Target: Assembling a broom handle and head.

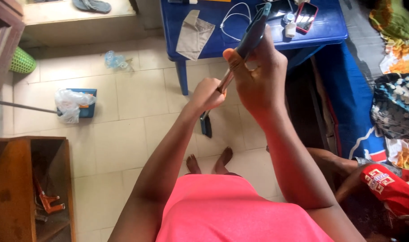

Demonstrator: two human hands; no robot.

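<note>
I'm gripping a dark phone point(254, 31) w/ right hand point(260, 78), fingers wrapped round it; left hand point(208, 94) pinching a thin orange-handled tool point(226, 82) against it.

Pale tiled floor point(124, 134), with a blue plastic dustpan point(85, 104) holding a crumpled white plastic bag point(69, 105) at nine o'clock, a crushed clear plastic bottle point(115, 59) at eleven, two bare feet point(209, 162) near centre. Blue plastic table point(329, 28) at twelve to one o'clock, bearing a folded grey cloth point(193, 36), a looped white cable point(233, 18), a red-cased phone point(306, 16), a small white bottle point(290, 29).
</note>
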